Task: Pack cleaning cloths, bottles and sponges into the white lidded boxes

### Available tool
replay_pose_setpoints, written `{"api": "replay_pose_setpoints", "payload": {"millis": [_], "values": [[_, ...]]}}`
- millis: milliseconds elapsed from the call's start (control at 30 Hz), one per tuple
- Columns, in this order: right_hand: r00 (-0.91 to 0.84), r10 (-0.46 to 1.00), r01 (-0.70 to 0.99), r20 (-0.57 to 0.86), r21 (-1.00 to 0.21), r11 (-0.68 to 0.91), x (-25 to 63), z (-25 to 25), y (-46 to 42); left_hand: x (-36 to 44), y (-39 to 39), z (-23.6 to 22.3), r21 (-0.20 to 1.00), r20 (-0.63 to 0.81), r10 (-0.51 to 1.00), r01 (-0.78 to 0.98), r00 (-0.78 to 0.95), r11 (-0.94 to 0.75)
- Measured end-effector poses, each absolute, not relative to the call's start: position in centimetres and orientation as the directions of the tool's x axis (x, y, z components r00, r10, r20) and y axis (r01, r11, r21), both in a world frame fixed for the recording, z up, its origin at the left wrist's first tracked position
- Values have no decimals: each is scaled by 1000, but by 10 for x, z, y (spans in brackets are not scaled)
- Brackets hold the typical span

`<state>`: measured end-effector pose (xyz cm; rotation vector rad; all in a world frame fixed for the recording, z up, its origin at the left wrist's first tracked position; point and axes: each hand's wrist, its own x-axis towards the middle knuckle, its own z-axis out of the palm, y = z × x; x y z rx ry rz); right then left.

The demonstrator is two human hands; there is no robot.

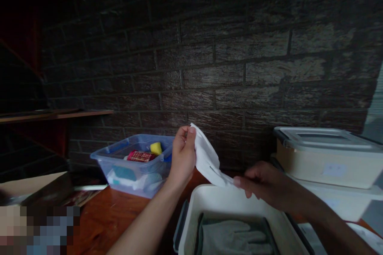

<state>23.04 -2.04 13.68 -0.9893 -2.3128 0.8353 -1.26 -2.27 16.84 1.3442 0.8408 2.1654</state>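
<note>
A limp white cloth (207, 155) is stretched between my hands above an open white storage box (209, 199). My left hand (184, 153) pinches its upper left edge between thumb and fingers. At the cloth's lower right end, my right hand (263, 183) grips a narrow tip with its fingers closed. A small dark slit or mark shows on the cloth; its exact kind is unclear. Inside the box below lies a pale grey work glove (231, 237), fingers pointing right, on something dark.
To the left stands a clear blue-tinted bin (131, 175) holding a red patterned packet (141, 156) and a yellow item (156, 148). Two lidded storage boxes (324, 167) are stacked at right. A cardboard box (38, 187) sits far left on the wooden table (101, 219), below a wall shelf (56, 115).
</note>
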Motion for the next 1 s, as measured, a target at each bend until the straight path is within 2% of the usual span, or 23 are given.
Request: {"api": "replay_pose_setpoints", "payload": {"millis": [33, 100, 233, 433, 667, 767, 833, 900, 1000], "values": [[-575, 786, 505, 227, -657, 559, 231, 139, -22, -11, -24, 168, 702, 634, 653, -44, -414, -710], [-546, 797, 490, 258, -674, 553, 229, 144, -28, -8, -28, 166, 710, 641, 659, -20, -394, -703], [-651, 738, 338, 178, -803, 491, 215, 144, -46, -1, -38, 163, 718, 666, 667, 43, -335, -695], [-753, 657, 274, 31, -893, 356, 199, 126, -52, 8, -44, 160, 739, 652, 715, -1, -254, -674], [-758, 648, 377, -70, -858, 349, 208, 127, -65, -13, -25, 168, 674, 675, 587, 50, -447, -737], [-765, 638, 386, -83, -853, 352, 207, 125, -67, -14, -26, 168, 683, 660, 624, -12, -418, -730], [-758, 647, 390, -84, -853, 348, 208, 126, -64, -10, -31, 169, 718, 640, 696, -69, -327, -693], [-717, 697, 373, -6, -848, 376, 212, 131, -57, -6, -39, 169, 773, 603, 778, -109, -175, -624], [-549, 777, 260, 306, -821, 507, 217, 141, -44, -1, -49, 169, 863, 503, 858, -115, 102, -492]]}}
